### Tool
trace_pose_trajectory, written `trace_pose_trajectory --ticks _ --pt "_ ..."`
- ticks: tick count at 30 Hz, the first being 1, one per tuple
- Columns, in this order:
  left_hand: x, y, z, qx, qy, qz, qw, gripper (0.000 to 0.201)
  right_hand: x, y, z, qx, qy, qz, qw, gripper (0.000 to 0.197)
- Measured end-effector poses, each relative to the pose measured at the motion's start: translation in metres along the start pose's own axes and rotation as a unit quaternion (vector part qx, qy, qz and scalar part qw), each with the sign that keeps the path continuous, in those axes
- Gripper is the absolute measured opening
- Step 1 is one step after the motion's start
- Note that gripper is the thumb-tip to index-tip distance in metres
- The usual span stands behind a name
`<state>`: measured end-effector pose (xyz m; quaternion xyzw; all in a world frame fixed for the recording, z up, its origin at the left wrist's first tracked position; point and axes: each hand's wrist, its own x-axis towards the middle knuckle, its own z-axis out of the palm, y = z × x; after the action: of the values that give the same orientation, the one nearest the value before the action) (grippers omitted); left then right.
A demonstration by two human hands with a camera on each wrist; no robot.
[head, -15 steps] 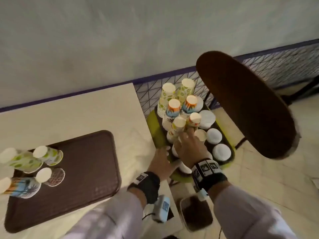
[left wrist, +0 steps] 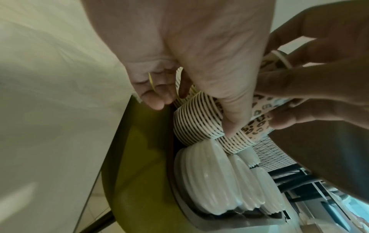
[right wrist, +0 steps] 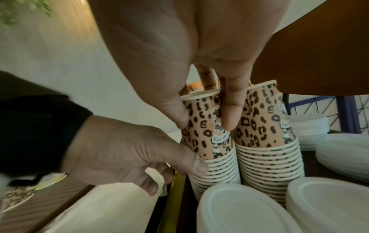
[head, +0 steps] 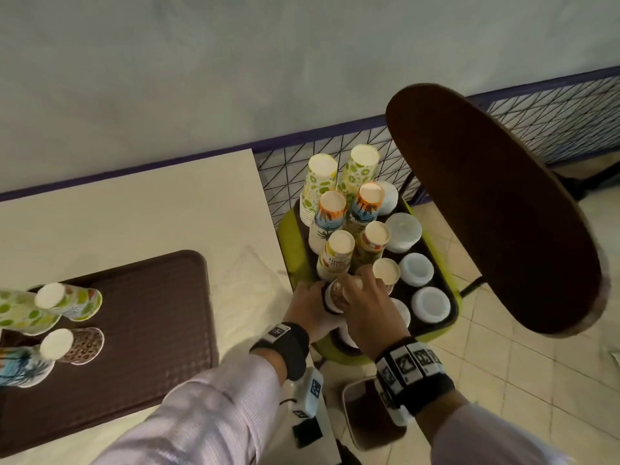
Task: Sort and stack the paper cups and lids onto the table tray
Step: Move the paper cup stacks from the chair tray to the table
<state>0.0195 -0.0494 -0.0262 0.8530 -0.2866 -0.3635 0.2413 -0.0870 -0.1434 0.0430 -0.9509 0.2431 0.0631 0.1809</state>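
Right hand (right wrist: 199,78) pinching top leopard cup (right wrist: 205,126) of nested stack (right wrist: 217,173); left hand (right wrist: 127,157) gripping stack rims below; second leopard stack (right wrist: 267,141) touching alongside; white lids (right wrist: 239,209) crowding front; tall cup stacks (head: 339,223) behind; brown tray (head: 151,330) on surface (head: 134,216) to left, holding few inverted cups (head: 72,302)

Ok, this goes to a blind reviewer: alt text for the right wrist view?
The right hand pinches the top leopard-print cup of a stack while the left hand steadies the stacked rims below. A second leopard stack and white lids sit alongside.
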Motion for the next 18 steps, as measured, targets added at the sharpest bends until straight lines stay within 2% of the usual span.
trace_pose_trajectory --ticks 5,10,13,15,18 --pt "0.022 -0.014 0.016 0.038 -0.023 -0.028 0.999 0.078 -0.003 0.005 -0.003 0.001 -0.015 -0.012 1.000 0.064" --pt "0.017 0.004 0.006 0.073 -0.050 -0.072 0.994 0.103 -0.006 0.004 -0.004 -0.002 -0.022 -0.024 0.999 0.061" --pt "0.013 0.011 0.002 0.046 -0.048 -0.084 0.994 0.099 -0.008 0.005 -0.001 0.002 0.001 -0.032 0.999 0.060" --pt "0.011 0.010 0.003 0.024 -0.039 -0.090 0.995 0.103 -0.010 0.007 0.000 0.007 0.021 -0.038 0.999 0.060" --pt "0.008 0.010 0.003 -0.041 -0.015 -0.104 0.994 0.101 -0.013 0.007 -0.004 -0.001 0.057 -0.051 0.997 0.059"
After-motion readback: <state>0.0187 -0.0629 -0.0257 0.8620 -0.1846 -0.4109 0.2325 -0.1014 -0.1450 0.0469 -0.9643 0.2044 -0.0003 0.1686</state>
